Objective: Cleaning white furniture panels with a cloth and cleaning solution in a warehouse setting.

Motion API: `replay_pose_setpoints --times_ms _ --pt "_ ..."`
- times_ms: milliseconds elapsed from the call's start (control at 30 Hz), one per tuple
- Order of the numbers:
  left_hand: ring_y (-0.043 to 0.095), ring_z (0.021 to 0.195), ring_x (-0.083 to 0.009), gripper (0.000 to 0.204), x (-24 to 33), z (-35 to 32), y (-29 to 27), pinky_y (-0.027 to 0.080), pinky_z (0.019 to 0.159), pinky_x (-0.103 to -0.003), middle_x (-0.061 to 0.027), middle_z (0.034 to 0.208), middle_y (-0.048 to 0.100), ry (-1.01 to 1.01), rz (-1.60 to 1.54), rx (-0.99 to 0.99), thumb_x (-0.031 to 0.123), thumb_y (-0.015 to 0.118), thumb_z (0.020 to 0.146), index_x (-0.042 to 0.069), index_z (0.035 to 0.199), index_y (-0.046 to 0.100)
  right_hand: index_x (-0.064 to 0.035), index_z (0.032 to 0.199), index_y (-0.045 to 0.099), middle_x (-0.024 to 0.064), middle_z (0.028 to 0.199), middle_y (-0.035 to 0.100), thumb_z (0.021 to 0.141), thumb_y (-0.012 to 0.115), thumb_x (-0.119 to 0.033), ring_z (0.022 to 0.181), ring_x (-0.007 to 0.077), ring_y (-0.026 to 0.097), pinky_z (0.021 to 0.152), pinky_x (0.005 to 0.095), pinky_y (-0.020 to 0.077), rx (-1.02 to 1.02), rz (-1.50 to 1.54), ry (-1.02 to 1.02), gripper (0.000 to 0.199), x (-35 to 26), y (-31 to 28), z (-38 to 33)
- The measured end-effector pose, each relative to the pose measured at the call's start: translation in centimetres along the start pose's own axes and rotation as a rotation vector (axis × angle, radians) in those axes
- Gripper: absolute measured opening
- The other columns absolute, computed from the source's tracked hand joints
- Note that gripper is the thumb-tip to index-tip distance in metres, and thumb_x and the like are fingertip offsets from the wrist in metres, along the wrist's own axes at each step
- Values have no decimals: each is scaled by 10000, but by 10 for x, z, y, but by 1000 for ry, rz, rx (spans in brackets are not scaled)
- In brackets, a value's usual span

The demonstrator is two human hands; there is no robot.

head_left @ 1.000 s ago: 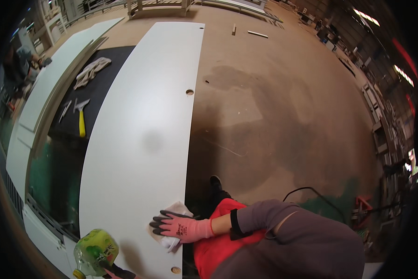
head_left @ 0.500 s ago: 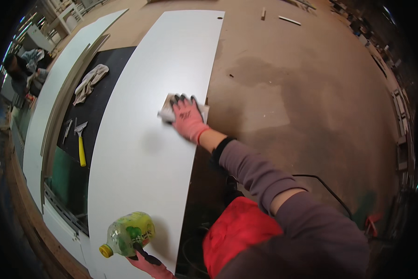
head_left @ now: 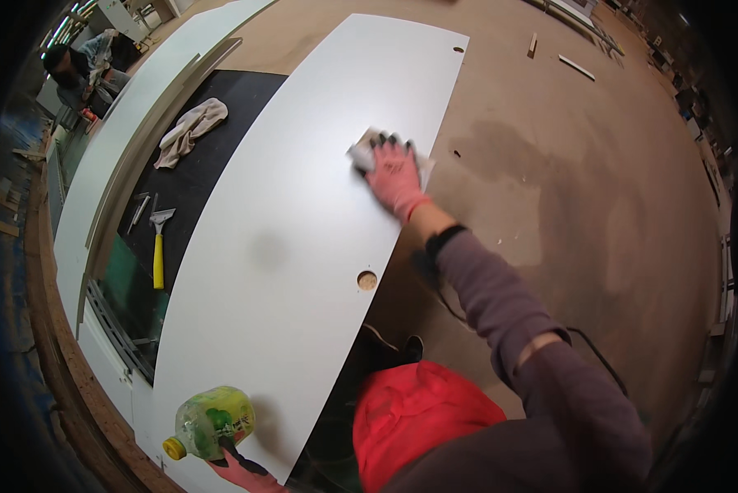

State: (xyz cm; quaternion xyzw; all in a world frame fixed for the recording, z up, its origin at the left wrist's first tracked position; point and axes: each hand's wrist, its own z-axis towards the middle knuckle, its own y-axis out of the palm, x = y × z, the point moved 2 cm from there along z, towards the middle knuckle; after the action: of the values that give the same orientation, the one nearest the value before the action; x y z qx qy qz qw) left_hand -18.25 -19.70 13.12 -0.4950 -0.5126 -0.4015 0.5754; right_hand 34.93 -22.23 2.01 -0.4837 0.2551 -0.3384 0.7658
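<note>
A long white panel (head_left: 295,197) lies in front of me. On its right half my right hand (head_left: 395,179), in a pink glove with dark fingertips, presses a pale cloth (head_left: 362,153) flat; the palm hides most of the cloth. Below that hand, by the panel's right edge, a round hole (head_left: 367,280) shows. Down at the lower left my left hand (head_left: 244,472), gloved alike, grips a clear plastic bottle (head_left: 213,419) with a green label. The bottle is tilted, its yellow cap pointing left.
Left of the panel, a crumpled cloth (head_left: 191,131) and a yellow-handled scraper (head_left: 159,251) lie on a dark surface. Another long white panel (head_left: 114,135) stretches along the far left. A person (head_left: 89,78) is at the upper left. Wood strips (head_left: 577,66) lie on the floor.
My right hand has slid the cloth farther along the panel, and the round hole is now uncovered. My left hand keeps hold of the bottle. The whole view has shifted.
</note>
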Motion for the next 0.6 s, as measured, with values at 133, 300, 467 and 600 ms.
replay_pose_setpoints --times_ms 133,300,467,600 --pt "447 1144 -241 488 14 12 40 332 1009 -370 -151 1303 414 64 19 12 103 482 894 -66 1326 330 -6 1212 479 184 1179 496 665 729 -347 1201 340 399 1079 453 234 -142 940 -423 691 -114 -46 -91" --pt "465 1104 -213 440 30 51 144 352 963 -342 -136 1236 478 185 18 -202 126 512 893 -59 1278 407 -41 1103 574 115 1170 531 770 528 -142 1175 309 433 1104 501 184 -446 986 -1021 351 -240 -72 -168" --pt "469 1100 -213 468 24 83 198 366 952 -346 -127 1233 477 184 -67 -393 156 547 886 -39 1284 400 -37 1204 504 132 1201 514 718 656 -281 1207 311 405 1105 479 180 -408 906 -653 564 -201 -26 -49" --pt "450 1145 -220 504 13 99 212 349 993 -365 -129 1278 449 167 -40 -296 151 550 881 -28 1316 369 -16 1192 504 172 1171 529 683 696 -425 1165 315 442 1088 457 210 -76 683 -114 680 -32 18 58"
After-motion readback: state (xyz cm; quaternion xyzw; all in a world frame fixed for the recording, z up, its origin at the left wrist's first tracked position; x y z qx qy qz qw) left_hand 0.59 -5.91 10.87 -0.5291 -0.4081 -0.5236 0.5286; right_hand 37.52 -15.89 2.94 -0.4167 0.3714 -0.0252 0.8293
